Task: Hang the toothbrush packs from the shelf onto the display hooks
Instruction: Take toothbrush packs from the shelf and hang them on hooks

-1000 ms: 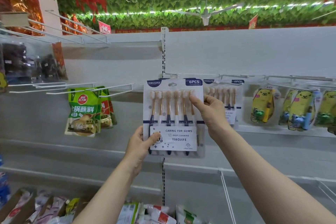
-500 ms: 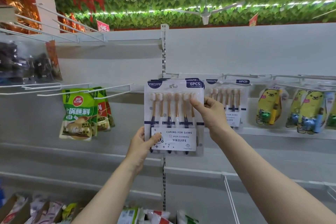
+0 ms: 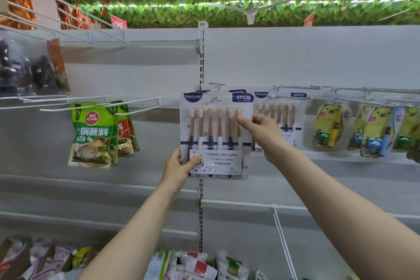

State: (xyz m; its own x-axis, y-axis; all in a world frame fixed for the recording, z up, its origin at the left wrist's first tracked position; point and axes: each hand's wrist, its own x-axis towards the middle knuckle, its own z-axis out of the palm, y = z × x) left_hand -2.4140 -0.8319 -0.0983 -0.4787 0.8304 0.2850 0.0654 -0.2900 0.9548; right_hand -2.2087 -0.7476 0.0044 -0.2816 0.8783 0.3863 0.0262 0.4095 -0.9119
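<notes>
Head view, and both hands are up at the white back wall. The pack (image 3: 216,134) is front and centre, upright, face toward us: six brushes in a row, heads up, and a white label across the bottom.

The left hand (image 3: 178,171) pinches the lower left corner, thumb flat on the label and the other fingers hidden behind the card. The right hand (image 3: 263,135) clamps the right edge higher up, thumb pressed on the front by the last brush head and fingers curled round the back.

The hang hole sits at the top of the card, right under a wall hook (image 3: 217,85). Whether the hook is through the hole, I cannot tell. The corner of a second pack (image 3: 237,92) peeks out just behind the first.

Just to the right a hung pack (image 3: 280,118) dangles from the rail, partly behind the right hand. Further right come the yellow bear packs (image 3: 328,127).

Out to the left, green pouches (image 3: 92,134) hang on long white pegs (image 3: 136,103), and dark bags (image 3: 34,75) hang far left.

Down low, near us, loose packets (image 3: 195,265) lie on the bottom shelf beside a wire divider (image 3: 284,245).
</notes>
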